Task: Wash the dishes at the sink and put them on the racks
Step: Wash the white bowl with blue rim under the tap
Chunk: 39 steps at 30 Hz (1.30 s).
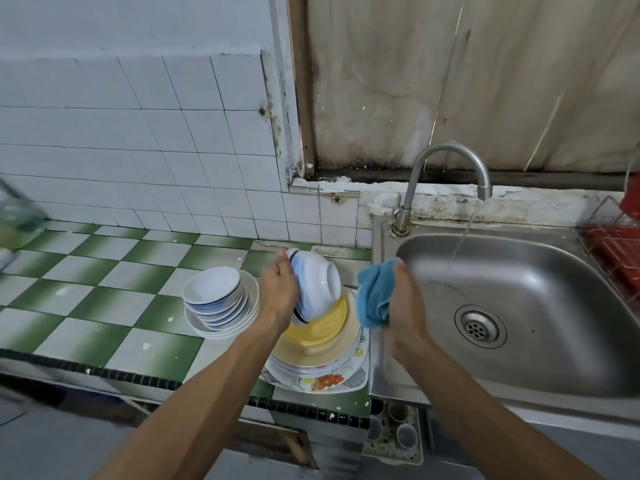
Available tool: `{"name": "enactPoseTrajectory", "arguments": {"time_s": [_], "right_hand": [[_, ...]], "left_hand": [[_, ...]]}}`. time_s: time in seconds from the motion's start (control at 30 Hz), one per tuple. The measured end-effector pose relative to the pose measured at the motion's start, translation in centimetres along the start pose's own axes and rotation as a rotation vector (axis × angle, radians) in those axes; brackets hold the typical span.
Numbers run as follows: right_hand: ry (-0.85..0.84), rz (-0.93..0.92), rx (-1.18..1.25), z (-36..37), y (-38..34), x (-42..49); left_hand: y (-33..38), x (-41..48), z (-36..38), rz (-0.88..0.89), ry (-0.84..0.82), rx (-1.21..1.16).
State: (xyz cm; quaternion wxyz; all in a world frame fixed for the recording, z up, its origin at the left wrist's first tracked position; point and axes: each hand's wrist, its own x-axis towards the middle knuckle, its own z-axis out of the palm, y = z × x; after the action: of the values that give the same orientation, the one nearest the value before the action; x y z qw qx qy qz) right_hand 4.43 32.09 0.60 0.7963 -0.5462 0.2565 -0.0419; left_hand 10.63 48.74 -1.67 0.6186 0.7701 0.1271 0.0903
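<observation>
My left hand [278,289] grips a white bowl with blue lines [317,282], tipped on its side above a stack of plates [322,351] whose top plate is yellow. My right hand [405,306] holds a blue cloth [375,294] at the left edge of the steel sink [540,271]. A thin stream of water runs from the curved tap [450,161] into the sink. A stack of several white bowls with blue rims [216,296] sits on plates to the left of the bowl in my hand.
A red wire rack [620,251] stands at the sink's right side. The green-and-white tiled counter [104,271] stretches left, with a clear jar [17,216] at its far left edge. Several cups [394,424] sit on a low tray below the counter.
</observation>
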Motion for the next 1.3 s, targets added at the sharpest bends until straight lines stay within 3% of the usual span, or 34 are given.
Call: {"name": "enactPoseTrajectory", "arguments": {"time_s": [0.1, 0.17, 0.23, 0.27, 0.37, 0.43, 0.5, 0.57, 0.63, 0.73, 0.8, 0.9, 0.97, 1.07, 1.2, 1.3], "right_hand": [[-0.127, -0.393, -0.250, 2.1, 0.3, -2.0], [-0.255, -0.619, -0.572, 3.7, 1.0, -2.6], [-0.259, -0.842, -0.909, 4.6, 1.7, -1.5], [-0.235, -0.902, -0.962, 4.7, 1.3, -0.9], [-0.239, -0.895, -0.873, 4.1, -1.0, 1.7], [-0.292, -0.735, -0.790, 3.2, -2.9, 3.9], [-0.276, -0.418, -0.515, 2.3, -4.2, 5.4], [-0.163, -0.320, -0.357, 1.7, -3.6, 5.2], [-0.091, -0.472, -0.419, 1.9, -1.8, 3.9], [0.004, -0.825, -0.660, 3.2, 0.8, 1.1], [0.036, -1.098, -0.782, 3.5, 0.7, 0.6], [-0.128, -1.359, -0.957, 3.0, -0.7, 1.5], [-0.186, -1.326, -1.039, 3.2, -2.5, 1.5], [-0.207, -1.086, -1.087, 3.0, -5.3, 2.6], [-0.287, -0.549, -0.704, 0.2, -9.3, 4.7], [-0.240, -0.438, -0.450, -1.4, -9.0, 4.3]], "left_hand": [[1.3, -1.3, 0.8, 0.197, -0.043, 0.147], [1.9, -1.8, 1.3, 0.342, -0.192, 0.187], [2.6, -2.1, 1.3, 0.469, -0.331, 0.242], [2.9, -1.8, 1.2, 0.473, -0.363, 0.236], [3.8, -0.7, 0.8, 0.353, -0.389, 0.175], [4.3, -1.0, 0.7, 0.215, -0.348, 0.093], [5.0, -1.6, 1.2, -0.015, -0.257, -0.170], [5.0, -0.7, 1.8, -0.276, -0.128, -0.484], [5.2, 0.3, 2.5, -0.500, -0.013, -0.740], [5.9, 1.2, 4.3, -0.535, 0.067, -0.864], [7.0, -0.1, 5.3, -0.472, 0.074, -0.824], [8.5, -2.3, 5.1, -0.315, -0.124, -0.506], [8.6, -2.9, 4.5, -0.233, -0.334, -0.573], [8.7, -2.3, 4.0, -0.058, -0.428, -0.302], [9.8, -2.1, 3.0, 0.038, -0.424, -0.178], [9.8, -2.0, 2.7, 0.070, -0.310, -0.231]]}}
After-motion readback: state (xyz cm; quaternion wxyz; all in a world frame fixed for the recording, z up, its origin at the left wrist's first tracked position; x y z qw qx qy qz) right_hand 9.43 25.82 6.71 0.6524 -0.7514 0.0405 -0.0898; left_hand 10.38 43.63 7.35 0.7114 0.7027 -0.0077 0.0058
